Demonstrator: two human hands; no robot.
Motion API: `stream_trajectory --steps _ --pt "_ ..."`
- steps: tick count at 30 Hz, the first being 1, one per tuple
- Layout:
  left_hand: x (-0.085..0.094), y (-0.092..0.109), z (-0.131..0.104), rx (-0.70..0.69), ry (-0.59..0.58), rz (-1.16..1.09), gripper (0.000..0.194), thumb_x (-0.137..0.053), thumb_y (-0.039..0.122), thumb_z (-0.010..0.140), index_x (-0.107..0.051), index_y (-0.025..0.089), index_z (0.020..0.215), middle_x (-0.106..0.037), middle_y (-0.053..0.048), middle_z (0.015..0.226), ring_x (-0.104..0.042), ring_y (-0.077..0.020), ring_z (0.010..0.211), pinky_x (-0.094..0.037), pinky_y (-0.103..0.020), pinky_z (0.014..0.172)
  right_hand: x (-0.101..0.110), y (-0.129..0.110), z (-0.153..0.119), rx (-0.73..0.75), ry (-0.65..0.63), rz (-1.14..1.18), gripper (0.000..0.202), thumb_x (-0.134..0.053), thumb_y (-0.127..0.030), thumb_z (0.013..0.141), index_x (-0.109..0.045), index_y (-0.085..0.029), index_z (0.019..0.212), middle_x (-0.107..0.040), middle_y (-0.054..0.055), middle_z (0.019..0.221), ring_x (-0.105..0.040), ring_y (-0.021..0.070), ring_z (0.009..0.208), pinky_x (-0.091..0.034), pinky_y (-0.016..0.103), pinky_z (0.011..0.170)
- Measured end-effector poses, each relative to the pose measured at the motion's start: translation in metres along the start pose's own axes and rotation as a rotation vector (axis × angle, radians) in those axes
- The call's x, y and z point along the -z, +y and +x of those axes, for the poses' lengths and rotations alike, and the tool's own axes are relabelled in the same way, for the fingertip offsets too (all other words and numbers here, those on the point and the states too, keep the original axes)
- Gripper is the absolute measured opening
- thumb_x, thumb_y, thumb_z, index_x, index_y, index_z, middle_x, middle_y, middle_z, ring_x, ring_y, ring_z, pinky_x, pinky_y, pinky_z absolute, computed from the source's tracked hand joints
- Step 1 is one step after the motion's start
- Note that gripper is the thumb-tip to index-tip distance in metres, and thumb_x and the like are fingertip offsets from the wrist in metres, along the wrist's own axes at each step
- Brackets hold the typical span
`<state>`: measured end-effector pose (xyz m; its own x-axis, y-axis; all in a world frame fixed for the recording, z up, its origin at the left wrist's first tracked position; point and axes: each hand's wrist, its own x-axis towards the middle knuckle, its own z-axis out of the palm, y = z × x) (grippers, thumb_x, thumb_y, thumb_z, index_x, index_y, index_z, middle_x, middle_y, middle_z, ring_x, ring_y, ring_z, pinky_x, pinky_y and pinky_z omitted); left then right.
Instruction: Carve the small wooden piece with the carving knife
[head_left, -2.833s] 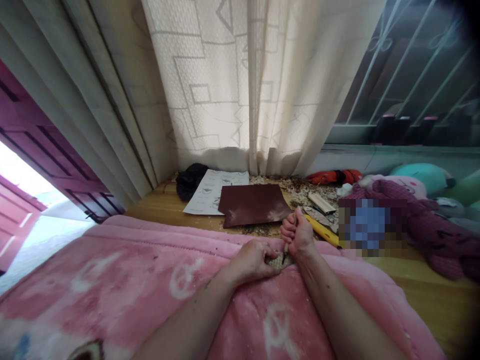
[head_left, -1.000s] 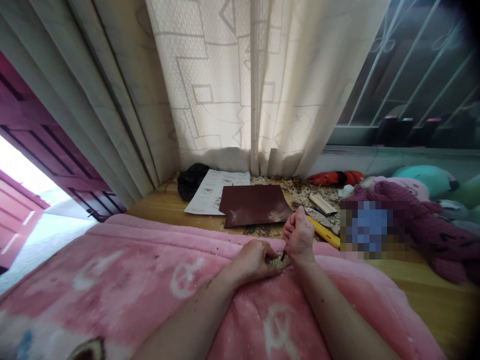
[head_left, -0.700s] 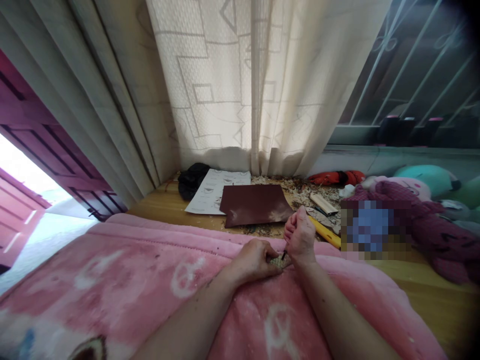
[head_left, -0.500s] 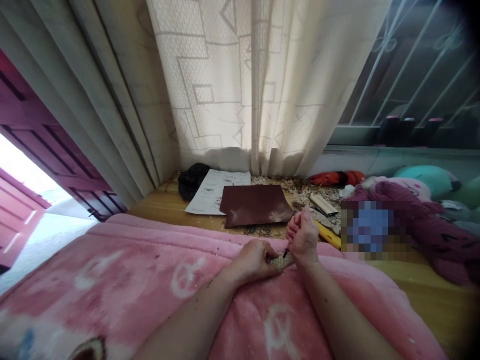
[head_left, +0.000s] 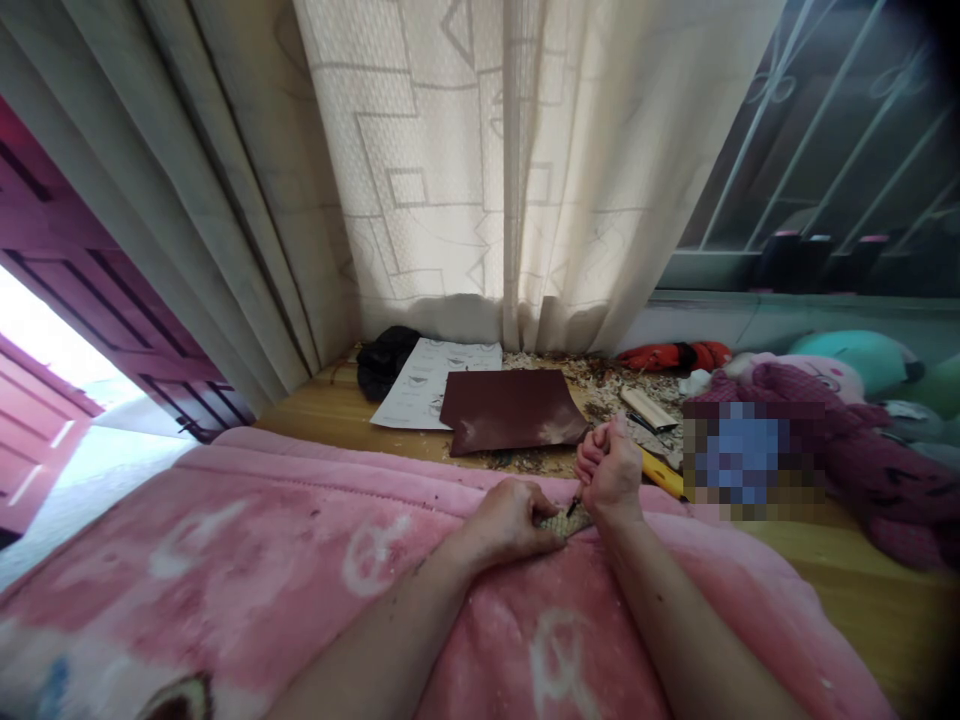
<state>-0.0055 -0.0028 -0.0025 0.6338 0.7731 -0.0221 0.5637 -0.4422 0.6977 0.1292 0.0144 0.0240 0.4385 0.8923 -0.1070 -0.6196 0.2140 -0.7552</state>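
Note:
Above the pink blanket (head_left: 300, 560), my left hand (head_left: 510, 515) is closed on a small pale, greenish-beige textured piece (head_left: 556, 524), pinched between thumb and fingers. My right hand (head_left: 611, 470) is curled into a fist just to the right, around a thin tool with a dark tip (head_left: 574, 506). That tip points down against the piece or very close to it. The fist hides the tool's handle, so its exact kind does not show. Beyond the hands lies a dark brown sheet (head_left: 514, 405), partly over a white printed paper (head_left: 442, 365).
Wood shavings (head_left: 600, 375) litter the wooden surface by the curtain (head_left: 450, 200). A yellow-handled tool (head_left: 660, 472) and a pale wooden block (head_left: 649, 408) lie beyond my right hand. A black bag (head_left: 384, 362) sits at the back left, stuffed toys (head_left: 862, 450) at the right.
My right hand has shifted slightly to the right, and the dark tip with it. The left hand and the piece have stayed almost still.

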Motion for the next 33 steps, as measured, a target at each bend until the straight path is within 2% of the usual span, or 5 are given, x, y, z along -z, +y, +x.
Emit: stream_trajectory --steps 10,14,33 --pt "-0.001 -0.001 0.000 0.011 -0.015 -0.006 0.016 -0.061 0.029 0.064 -0.067 0.016 0.073 -0.045 0.004 0.061 -0.038 -0.0078 0.056 -0.023 -0.021 0.050 -0.001 0.001 -0.001 -0.025 -0.050 -0.036 0.045 -0.045 -0.059 0.075 -0.030 -0.021 0.057 -0.023 -0.011 0.037 -0.012 0.0043 0.028 -0.008 0.017 0.027" --pt "-0.001 0.000 -0.001 0.026 -0.013 -0.013 0.017 -0.061 0.029 0.064 -0.067 0.016 0.073 -0.046 0.004 0.062 -0.039 -0.0082 0.057 -0.023 -0.021 0.050 -0.001 0.003 -0.002 -0.033 -0.040 -0.018 0.043 -0.047 -0.056 0.075 -0.031 -0.021 0.057 -0.024 -0.010 0.037 -0.013 0.0042 0.028 -0.008 0.017 0.027" --pt "0.004 0.006 0.002 0.011 -0.063 0.051 0.016 -0.061 0.030 0.066 -0.067 0.017 0.073 -0.049 0.003 0.063 -0.038 -0.0084 0.057 -0.025 -0.020 0.052 0.004 0.017 -0.002 0.125 0.043 -0.163 0.045 -0.047 -0.059 0.075 -0.032 -0.020 0.057 -0.026 -0.010 0.040 -0.019 0.0048 0.031 -0.013 0.018 0.030"
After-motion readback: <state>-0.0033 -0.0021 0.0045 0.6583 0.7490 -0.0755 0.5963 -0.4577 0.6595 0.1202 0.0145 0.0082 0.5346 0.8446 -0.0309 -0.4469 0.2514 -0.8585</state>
